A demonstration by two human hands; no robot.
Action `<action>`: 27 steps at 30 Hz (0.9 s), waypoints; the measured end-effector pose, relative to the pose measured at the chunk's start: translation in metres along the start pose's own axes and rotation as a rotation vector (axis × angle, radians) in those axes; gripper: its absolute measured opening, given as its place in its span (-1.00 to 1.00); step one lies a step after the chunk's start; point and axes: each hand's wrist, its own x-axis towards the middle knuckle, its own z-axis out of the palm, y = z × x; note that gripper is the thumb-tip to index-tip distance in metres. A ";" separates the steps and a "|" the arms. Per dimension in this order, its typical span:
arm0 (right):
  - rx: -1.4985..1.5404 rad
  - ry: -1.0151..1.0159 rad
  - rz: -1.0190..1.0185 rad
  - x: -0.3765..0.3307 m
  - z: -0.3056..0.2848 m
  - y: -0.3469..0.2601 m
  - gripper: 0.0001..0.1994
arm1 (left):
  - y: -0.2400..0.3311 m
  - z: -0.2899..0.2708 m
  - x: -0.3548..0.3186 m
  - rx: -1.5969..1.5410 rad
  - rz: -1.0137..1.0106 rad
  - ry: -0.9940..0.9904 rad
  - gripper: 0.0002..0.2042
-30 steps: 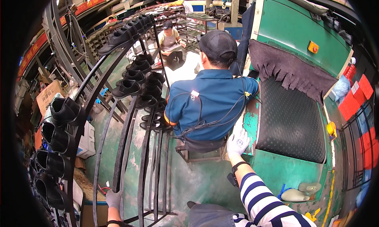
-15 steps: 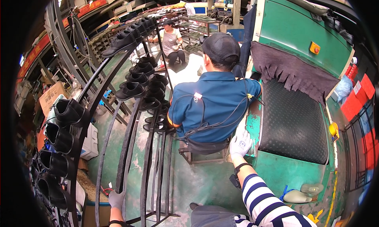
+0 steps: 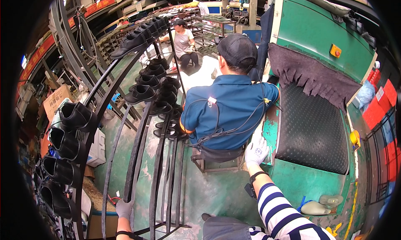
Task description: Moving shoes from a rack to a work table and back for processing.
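My left hand [image 3: 124, 208], in a grey glove, is closed on a dark bar at the near end of the tall metal shoe rack [image 3: 133, 165]; its fingertips are partly hidden. Black shoes [image 3: 142, 94] stand in rows on the rack's upper rails, with more black shoes [image 3: 67, 144] along the left side. My right hand [image 3: 256, 152], in a white glove with a small print on its back, lies with fingers stretched forward against the worn green edge of the machine [image 3: 270, 135]. That hand holds nothing. A black dimpled conveyor belt [image 3: 313, 131] runs just to its right.
A seated co-worker [image 3: 227, 110] in a blue shirt and black cap sits close in front, back toward me. Another person [image 3: 184, 45] sits farther off. Pale shoe lasts [image 3: 315, 208] lie on the machine's near corner. A carton [image 3: 57, 99] stands at left.
The view has shifted slightly, so the scene sits a little farther right. Both hands keep their places on the rack and the machine edge.
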 end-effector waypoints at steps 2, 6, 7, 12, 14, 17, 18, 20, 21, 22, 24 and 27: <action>0.007 0.005 -0.016 0.000 0.000 0.000 -0.41 | 0.001 -0.001 -0.001 0.006 0.015 0.020 -0.50; 0.013 -0.011 -0.011 0.000 -0.002 0.000 -0.43 | 0.003 -0.002 -0.002 -0.005 -0.001 -0.011 -0.50; 0.014 0.017 -0.024 0.000 -0.002 0.000 -0.43 | 0.003 -0.002 -0.001 -0.008 0.003 -0.004 -0.50; -0.028 0.020 -0.033 0.000 -0.006 -0.002 -0.47 | 0.000 0.001 0.002 -0.004 0.004 0.009 -0.51; -0.028 0.030 -0.044 0.000 -0.007 -0.002 -0.48 | -0.002 0.002 0.003 -0.009 -0.004 -0.005 -0.51; -0.032 0.055 -0.056 0.001 -0.005 -0.002 -0.49 | -0.001 0.001 0.002 -0.017 0.003 -0.017 -0.51; -0.035 0.047 -0.048 0.001 -0.004 -0.001 -0.49 | 0.000 0.000 0.001 -0.016 0.003 -0.018 -0.51; -0.032 0.037 -0.053 0.001 -0.003 0.000 -0.49 | 0.003 -0.001 -0.001 0.007 -0.003 0.015 -0.52; -0.057 0.004 -0.042 0.001 -0.002 0.000 -0.48 | 0.004 -0.002 -0.002 0.004 0.001 0.020 -0.52; -0.044 0.006 -0.045 0.001 -0.002 0.001 -0.48 | 0.005 -0.003 -0.003 -0.013 0.001 0.013 -0.52; -0.041 0.017 -0.033 0.000 -0.002 0.001 -0.47 | 0.006 -0.004 -0.004 -0.030 0.002 0.005 -0.53; -0.026 0.031 -0.032 0.000 -0.003 0.000 -0.46 | 0.004 -0.002 -0.003 0.002 -0.013 0.027 -0.52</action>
